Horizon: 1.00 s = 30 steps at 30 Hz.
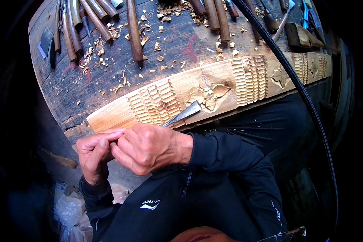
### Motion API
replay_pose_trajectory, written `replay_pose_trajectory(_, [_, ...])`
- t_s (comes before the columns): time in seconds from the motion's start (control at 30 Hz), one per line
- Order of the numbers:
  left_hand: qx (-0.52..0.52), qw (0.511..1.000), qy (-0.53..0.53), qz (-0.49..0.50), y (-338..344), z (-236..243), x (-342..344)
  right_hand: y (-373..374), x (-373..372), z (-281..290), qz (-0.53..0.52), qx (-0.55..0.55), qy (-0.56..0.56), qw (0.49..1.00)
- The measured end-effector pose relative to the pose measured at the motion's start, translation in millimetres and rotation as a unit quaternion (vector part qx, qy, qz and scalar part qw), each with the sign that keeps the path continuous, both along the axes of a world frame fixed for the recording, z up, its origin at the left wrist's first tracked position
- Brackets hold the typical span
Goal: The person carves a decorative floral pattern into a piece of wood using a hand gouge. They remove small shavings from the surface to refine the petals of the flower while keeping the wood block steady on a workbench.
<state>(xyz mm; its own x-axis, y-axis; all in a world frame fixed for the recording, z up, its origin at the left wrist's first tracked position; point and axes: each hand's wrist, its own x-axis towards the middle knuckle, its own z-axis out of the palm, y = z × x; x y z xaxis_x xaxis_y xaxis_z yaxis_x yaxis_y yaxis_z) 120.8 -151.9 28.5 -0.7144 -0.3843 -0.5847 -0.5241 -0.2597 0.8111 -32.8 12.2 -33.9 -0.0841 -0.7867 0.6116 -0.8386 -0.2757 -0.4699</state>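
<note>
My right hand point(148, 148) is closed in a fist, and a chisel point(184, 114) with a flat grey metal blade sticks out of it toward the right. The blade tip hovers at or over a long pale wooden board point(113, 117), beside a carved flower point(209, 97). Against the knuckles of that fist, my left hand point(93, 152) has its fingers bent and pressed together. What lies between them is hidden, as is the chisel's handle. Rows of small notches point(154, 103) are cut across the board to the left of the flower.
The board lies along the near edge of a dark worn workbench point(109, 72). Wooden-handled tools point(134, 36) line the far side, with wood chips scattered around. A mallet point(302, 36) lies far right. A black cable point(288, 66) crosses in front. Plastic bags point(72, 213) sit lower left.
</note>
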Motion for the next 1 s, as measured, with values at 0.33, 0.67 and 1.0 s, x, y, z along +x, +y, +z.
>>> replay_pose_trajectory(0.33, [0.034,0.998,-0.042,0.022,0.4,6.3,-5.9,-1.4,-4.4,3.0,-0.012,0.002,0.01,1.0])
replay_pose_trajectory(0.67, [0.024,0.998,-0.05,0.034,1.6,3.9,-7.0,-1.1,-7.0,4.6,-0.008,0.013,0.004,1.0])
replay_pose_trajectory(1.0, [0.012,0.998,-0.054,0.042,3.2,2.4,-9.5,-1.2,-5.1,1.2,-0.002,0.021,0.001,1.0])
